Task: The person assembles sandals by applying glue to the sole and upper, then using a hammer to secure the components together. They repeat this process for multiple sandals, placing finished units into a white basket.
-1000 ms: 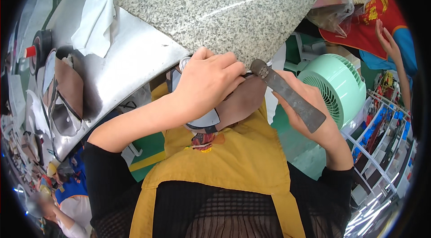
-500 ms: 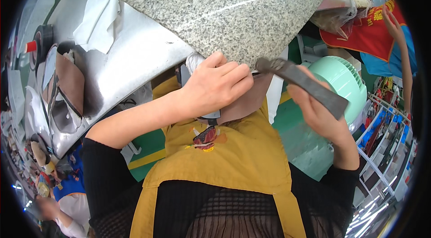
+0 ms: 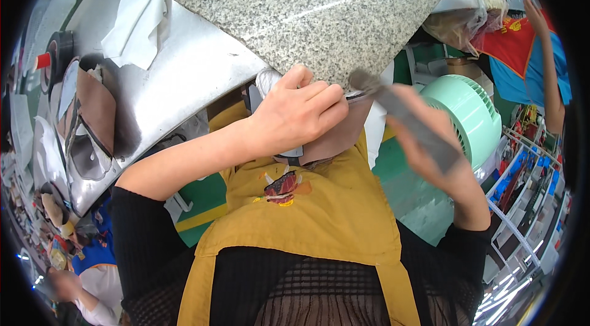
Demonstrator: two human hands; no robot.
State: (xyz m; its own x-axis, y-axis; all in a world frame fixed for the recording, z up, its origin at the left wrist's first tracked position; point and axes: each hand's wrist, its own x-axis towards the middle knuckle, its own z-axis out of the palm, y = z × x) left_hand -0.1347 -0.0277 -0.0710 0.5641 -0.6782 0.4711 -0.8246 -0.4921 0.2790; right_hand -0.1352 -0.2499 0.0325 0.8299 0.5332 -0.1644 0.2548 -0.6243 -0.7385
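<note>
Hammer [image 3: 419, 132], clamped in the fingers of the right hand [image 3: 438, 118] in the head view, could hit the left hand [image 3: 301, 111] if its aim drifts. Left fingers curl together over the brown piece [image 3: 345, 133] by the slab [image 3: 307, 19]; their hold I cannot tell. Unlike a second ago, the hammer is blurred.

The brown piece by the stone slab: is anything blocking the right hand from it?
Nothing visible blocks the right hand from the right side of the brown piece. The dark hammer it holds reaches toward the edge of the stone slab. The left hand covers part of the piece's left side.
</note>
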